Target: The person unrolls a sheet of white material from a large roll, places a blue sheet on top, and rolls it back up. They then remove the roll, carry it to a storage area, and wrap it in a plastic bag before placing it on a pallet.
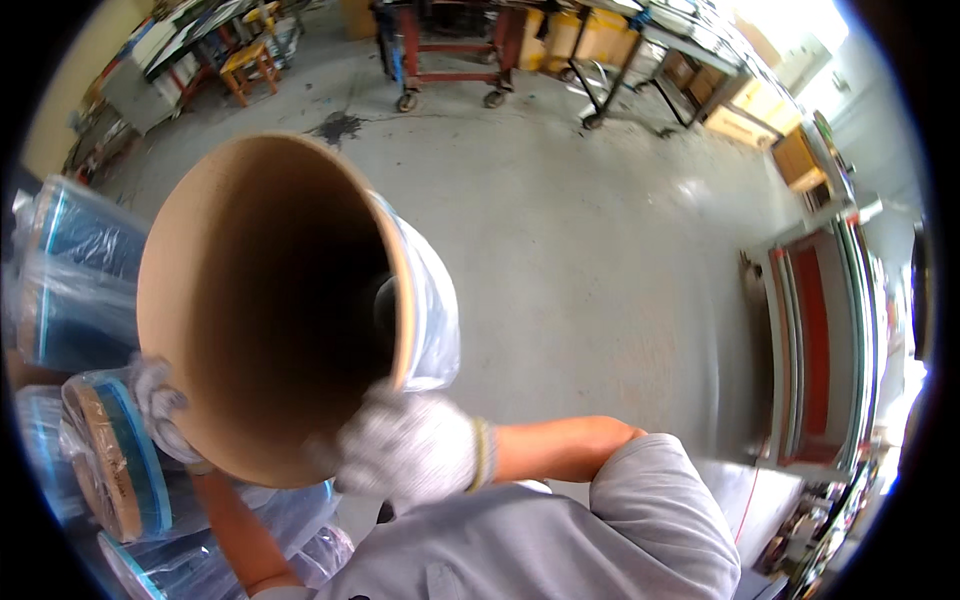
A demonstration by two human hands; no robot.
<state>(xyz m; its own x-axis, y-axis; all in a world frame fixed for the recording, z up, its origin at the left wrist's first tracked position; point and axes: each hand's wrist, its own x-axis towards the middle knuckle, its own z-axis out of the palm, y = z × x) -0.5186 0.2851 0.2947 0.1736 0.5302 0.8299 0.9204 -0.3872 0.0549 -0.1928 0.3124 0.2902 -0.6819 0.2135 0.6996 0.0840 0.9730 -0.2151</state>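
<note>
A wide brown cardboard tube (pixel 185 270) stands tilted before me, its open end facing up at me. Its inside is dark, and clear plastic film with a pale layer (pixel 432 310) covers its outer right side. My left hand (pixel 163 412), in a grey-white knit glove, grips the tube's lower left rim. At the lower right rim, my right hand (pixel 412 445) is closed over the edge in a similar glove, slightly blurred. The tube's far end is hidden.
Plastic-wrapped blue rolls (pixel 90 275) crowd the left, one showing its cardboard core end (pixel 103 465). Ahead are a red wheeled cart (pixel 455 48), a table with dark legs (pixel 690 50), a stool (pixel 248 65) and cartons (pixel 740 125). Upright panels (pixel 815 340) stand at right.
</note>
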